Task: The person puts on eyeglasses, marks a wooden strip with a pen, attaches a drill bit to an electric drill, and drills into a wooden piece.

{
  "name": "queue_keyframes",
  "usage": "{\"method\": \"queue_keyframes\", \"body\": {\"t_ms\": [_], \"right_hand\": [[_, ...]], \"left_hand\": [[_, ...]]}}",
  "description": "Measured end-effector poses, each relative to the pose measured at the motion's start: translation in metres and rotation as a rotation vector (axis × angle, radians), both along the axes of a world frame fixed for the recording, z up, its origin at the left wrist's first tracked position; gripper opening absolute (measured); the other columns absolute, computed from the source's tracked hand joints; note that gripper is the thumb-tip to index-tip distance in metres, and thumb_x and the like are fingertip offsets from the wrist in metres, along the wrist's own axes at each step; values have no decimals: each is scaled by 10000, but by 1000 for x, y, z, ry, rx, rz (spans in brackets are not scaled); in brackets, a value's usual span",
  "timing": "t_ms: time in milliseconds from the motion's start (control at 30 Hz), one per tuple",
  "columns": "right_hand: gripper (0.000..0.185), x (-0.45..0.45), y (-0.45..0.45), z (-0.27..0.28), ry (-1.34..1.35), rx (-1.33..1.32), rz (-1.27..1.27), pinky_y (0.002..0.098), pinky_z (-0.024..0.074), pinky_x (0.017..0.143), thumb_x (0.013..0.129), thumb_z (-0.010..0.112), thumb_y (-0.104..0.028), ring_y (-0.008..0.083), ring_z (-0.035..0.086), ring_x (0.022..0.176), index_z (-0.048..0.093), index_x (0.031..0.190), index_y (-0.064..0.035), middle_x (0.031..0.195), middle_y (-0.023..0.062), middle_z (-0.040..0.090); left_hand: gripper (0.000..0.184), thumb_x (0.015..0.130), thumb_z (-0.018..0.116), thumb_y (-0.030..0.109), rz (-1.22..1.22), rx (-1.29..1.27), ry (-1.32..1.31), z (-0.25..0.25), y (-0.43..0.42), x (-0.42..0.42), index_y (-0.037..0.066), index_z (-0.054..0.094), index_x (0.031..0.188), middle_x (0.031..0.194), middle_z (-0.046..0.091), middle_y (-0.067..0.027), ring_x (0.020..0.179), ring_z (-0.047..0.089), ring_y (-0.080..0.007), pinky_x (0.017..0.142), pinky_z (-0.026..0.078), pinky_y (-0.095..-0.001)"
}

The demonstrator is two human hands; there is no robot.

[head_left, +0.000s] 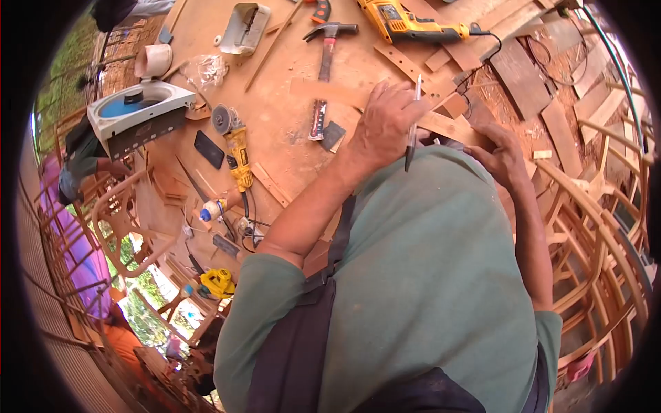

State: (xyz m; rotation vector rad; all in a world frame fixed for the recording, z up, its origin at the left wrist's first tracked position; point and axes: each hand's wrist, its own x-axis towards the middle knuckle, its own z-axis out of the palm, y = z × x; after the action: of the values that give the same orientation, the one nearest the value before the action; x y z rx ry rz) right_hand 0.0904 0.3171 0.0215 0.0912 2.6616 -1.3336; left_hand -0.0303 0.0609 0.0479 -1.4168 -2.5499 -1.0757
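Note:
My left hand (389,127) is closed around a thin black-and-silver pen (412,141), which points down toward my shirt. It also rests on a flat wooden strip (447,126). At the strip's right end, my right hand (502,157) grips the wood with bent fingers, close to the front of my green shirt. Left of my left hand lie a small red-and-black box (318,120) and a dark square piece (334,132). A hammer (326,58) lies on the wooden table (282,148) beyond them.
A yellow drill (406,26) lies at the top. On the left are an angle grinder (238,151), a phone (209,149) and a disc sander (141,110). Curved wooden frames (595,213) stand at the right. Another person (86,155) is at the far left.

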Motion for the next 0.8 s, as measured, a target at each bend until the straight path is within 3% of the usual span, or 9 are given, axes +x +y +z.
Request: {"method": "queue_keyframes", "body": {"t_ms": [100,133,200,300,433,467,533,633,800], "right_hand": [[375,1,-4,1,-235,-154,-274,385,530,742,836,809,-273,336,666,820,668,1055,-3,906,174,670],[326,-3,-3,-5,-190,-59,-337,396,520,696,877,779,-268,341,653,759,637,1003,-3,862,193,657],[321,-9,-6,-7,-183,40,-369,422,495,649,894,757,-265,355,637,734,574,919,-2,844,211,636],[217,-18,-16,-1,45,-3,-312,455,456,624,922,682,-125,396,586,720,507,857,-14,797,214,561],[129,-34,-21,0,337,47,-206,479,465,635,897,634,-11,423,566,753,507,898,-34,817,196,526],[133,-36,-18,2,388,72,-187,484,468,639,890,636,-10,425,569,765,507,911,-38,833,193,531],[258,-38,-9,-2,353,40,-162,485,487,659,827,718,-29,424,581,791,513,983,-42,887,190,546],[440,-43,2,-1,350,27,-87,465,508,715,761,821,-75,411,602,853,521,1079,-20,943,198,560],[641,-52,21,-9,265,-220,102,432,548,829,778,849,-119,388,652,995,484,1295,-14,1097,220,618]], "left_hand": [[363,731,839,131,115,340,106,20,7,0,21,668,1031,946,675,-161,909,646,-366,770,519,-427],[337,760,861,151,368,433,-20,22,11,9,9,663,992,919,672,-155,934,650,-328,782,533,-409],[447,801,873,207,542,382,-300,20,11,10,-4,618,1102,978,671,-123,951,656,-240,812,554,-363],[511,883,819,185,535,673,-1027,9,34,8,-22,521,1243,1063,638,-77,1001,618,-136,863,536,-284],[505,919,784,208,384,792,-1172,-2,77,7,-48,492,1241,1046,614,-64,1012,609,-139,931,518,-275],[402,947,740,175,446,560,-1080,-9,79,2,-37,517,1206,1050,640,-89,996,640,-163,935,534,-299],[259,980,659,107,502,907,-1180,-13,103,3,-24,535,1167,1054,662,-115,981,677,-203,907,560,-334],[153,998,584,83,552,1105,-1203,-7,122,-6,-20,560,1109,984,681,-97,920,685,-150,814,572,-292],[116,998,577,65,575,1099,-1170,-9,125,-27,-9,582,1087,999,692,-118,897,695,-176,802,581,-311]]}}
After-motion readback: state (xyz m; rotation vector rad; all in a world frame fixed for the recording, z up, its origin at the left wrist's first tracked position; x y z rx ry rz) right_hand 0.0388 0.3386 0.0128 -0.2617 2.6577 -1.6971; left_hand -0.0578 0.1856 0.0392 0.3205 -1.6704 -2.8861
